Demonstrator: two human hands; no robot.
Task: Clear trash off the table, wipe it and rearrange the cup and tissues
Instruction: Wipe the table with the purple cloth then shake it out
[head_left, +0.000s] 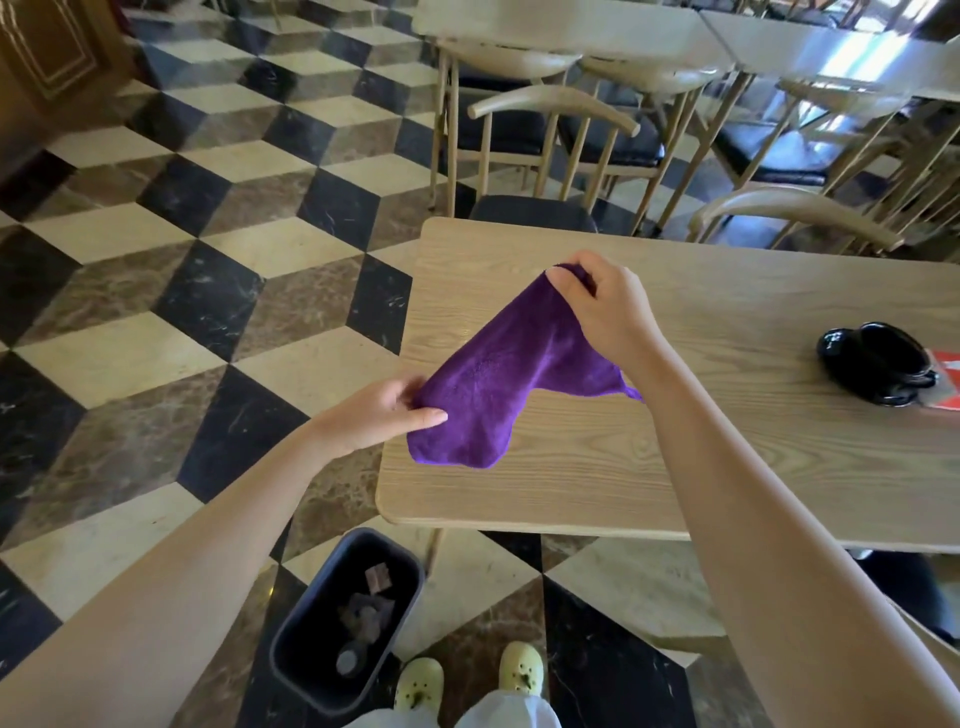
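a person holds a purple fuzzy cloth (498, 379) up over the near left corner of a light wooden tabletop (727, 467). the left hand (379, 418) pinches the low left edge of the cloth, with the thumb on top and the other fingers (404, 392) curled behind it. the right hand (608, 306) is higher and farther back, and its bent fingers (574, 280) pinch the top corner of the cloth. the cloth is stretched between the two hands, and its loose bottom part hangs down toward the tabletop; i cannot tell if it touches the wood. far to the right on the tabletop sits a black shiny cup (878, 364), well apart from the cloth. a red and white pack (946, 366) lies right against the cup and is cut off by the edge of the view. on the black, brown and cream tiled floor (156, 312), by the near table corner, stands a dark bin (284, 642) with scraps inside. two pale yellow shoes (522, 667) are beside it.
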